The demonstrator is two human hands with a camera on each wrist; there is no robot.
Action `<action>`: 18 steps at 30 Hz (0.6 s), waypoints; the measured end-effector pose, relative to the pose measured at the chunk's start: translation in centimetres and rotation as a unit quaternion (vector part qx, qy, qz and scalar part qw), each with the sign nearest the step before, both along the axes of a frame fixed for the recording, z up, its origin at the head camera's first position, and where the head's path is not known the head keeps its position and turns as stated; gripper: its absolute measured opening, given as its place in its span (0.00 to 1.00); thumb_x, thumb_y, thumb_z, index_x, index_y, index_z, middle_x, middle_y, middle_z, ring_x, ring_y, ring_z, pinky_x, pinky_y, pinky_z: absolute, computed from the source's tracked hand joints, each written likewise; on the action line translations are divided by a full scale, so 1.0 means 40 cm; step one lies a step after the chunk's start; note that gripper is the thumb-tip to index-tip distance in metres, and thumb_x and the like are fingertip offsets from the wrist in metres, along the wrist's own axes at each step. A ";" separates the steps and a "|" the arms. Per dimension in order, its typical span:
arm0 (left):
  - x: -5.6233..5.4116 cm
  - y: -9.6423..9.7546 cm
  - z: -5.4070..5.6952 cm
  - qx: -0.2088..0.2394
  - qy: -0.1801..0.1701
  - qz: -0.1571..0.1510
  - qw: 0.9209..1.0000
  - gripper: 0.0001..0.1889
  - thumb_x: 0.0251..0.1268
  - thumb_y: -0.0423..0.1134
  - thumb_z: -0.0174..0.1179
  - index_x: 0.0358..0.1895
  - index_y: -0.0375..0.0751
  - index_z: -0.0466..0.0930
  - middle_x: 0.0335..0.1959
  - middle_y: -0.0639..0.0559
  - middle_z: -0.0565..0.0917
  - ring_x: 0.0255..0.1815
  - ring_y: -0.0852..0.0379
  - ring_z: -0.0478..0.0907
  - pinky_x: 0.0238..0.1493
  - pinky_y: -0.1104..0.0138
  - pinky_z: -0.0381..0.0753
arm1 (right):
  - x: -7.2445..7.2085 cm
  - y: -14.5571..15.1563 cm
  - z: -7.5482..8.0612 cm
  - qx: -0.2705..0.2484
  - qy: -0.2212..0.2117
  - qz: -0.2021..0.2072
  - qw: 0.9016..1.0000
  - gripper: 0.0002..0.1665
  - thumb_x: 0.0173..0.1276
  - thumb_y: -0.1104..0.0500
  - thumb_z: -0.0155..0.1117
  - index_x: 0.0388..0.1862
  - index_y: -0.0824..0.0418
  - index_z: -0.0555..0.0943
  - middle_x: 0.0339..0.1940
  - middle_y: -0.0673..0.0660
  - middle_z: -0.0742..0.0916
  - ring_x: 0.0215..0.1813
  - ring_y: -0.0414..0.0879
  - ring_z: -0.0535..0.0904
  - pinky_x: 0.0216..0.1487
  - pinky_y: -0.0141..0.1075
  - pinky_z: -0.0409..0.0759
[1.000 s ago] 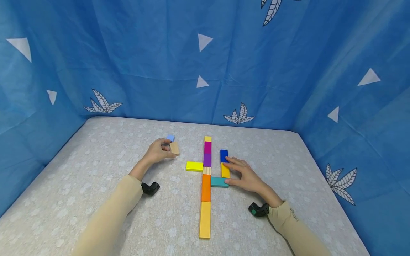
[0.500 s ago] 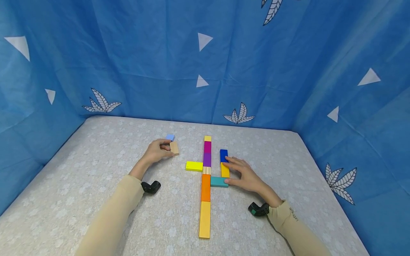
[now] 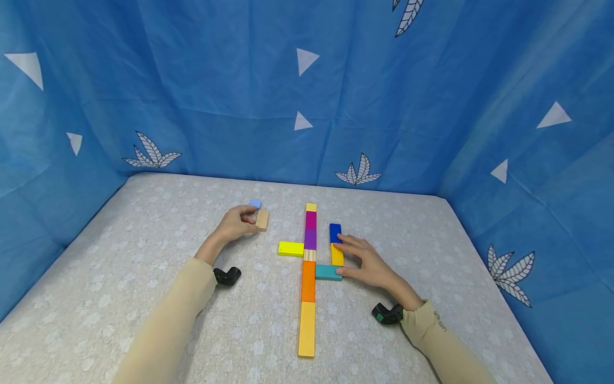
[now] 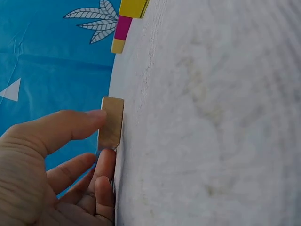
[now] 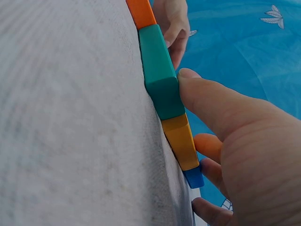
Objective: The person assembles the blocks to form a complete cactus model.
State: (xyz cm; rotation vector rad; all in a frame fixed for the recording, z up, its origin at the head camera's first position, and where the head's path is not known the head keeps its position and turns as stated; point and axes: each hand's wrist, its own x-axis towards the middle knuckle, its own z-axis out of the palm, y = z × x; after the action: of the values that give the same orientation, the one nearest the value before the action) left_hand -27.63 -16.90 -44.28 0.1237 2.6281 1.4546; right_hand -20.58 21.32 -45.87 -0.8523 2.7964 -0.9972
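My left hand [image 3: 234, 223] is at a small tan wooden block [image 3: 262, 220] lying on the table, thumb at the near end and forefinger at the far end. In the left wrist view the thumb tip overlaps the upper part of the tan block [image 4: 111, 123], and a fingertip is at its lower end. My right hand [image 3: 368, 264] spreads relaxed fingers over blocks: the thumb rests on the teal block [image 3: 326, 272], the other fingertips are at the yellow-orange block [image 3: 337, 256] and dark blue block [image 3: 335, 231]. The teal block [image 5: 162, 70] shows beside the thumb in the right wrist view.
A long row of blocks runs down the table's middle, including purple [image 3: 310, 239], orange [image 3: 308, 281] and pale yellow [image 3: 307, 329] ones. A bright yellow block [image 3: 291, 248] juts left from it. A light blue block [image 3: 255, 204] lies beyond my left hand. Blue curtains [image 3: 230, 106] surround the table.
The tan block has turned slightly, its far end swinging right, and my left hand has shifted slightly away from me with it. My right hand and the other blocks stay put.
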 end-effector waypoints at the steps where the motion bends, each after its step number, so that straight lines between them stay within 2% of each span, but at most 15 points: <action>1: -0.002 0.000 0.000 0.000 -0.001 -0.006 1.000 0.35 0.56 0.32 0.67 0.69 0.32 0.67 0.42 0.40 0.79 0.43 0.49 0.74 0.39 0.68 0.75 | 0.000 0.000 -0.001 0.001 0.000 0.000 1.000 0.39 0.60 0.46 0.72 0.69 0.53 0.74 0.76 0.55 0.69 0.78 0.60 0.57 0.74 0.66 0.50; 7: -0.007 0.002 -0.001 0.010 -0.012 -0.031 0.999 0.36 0.57 0.30 0.67 0.71 0.32 0.65 0.43 0.40 0.78 0.44 0.49 0.74 0.40 0.68 0.76 | -0.001 0.000 -0.002 0.004 0.002 -0.003 1.000 0.39 0.60 0.45 0.72 0.69 0.53 0.74 0.76 0.55 0.69 0.78 0.60 0.57 0.73 0.66 0.51; 18: -0.012 0.009 -0.007 0.008 -0.007 -0.024 1.000 0.34 0.58 0.30 0.66 0.70 0.34 0.67 0.38 0.44 0.76 0.39 0.52 0.72 0.37 0.68 0.73 | 0.001 -0.002 0.001 0.003 0.002 -0.001 1.000 0.39 0.60 0.46 0.72 0.69 0.54 0.74 0.76 0.55 0.69 0.78 0.61 0.57 0.74 0.66 0.50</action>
State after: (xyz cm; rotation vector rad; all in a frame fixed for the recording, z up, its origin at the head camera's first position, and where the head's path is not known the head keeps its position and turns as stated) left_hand -28.12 -16.52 -44.54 0.1753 2.5839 1.4555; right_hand -20.53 21.25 -45.84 -0.8530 2.8024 -0.9882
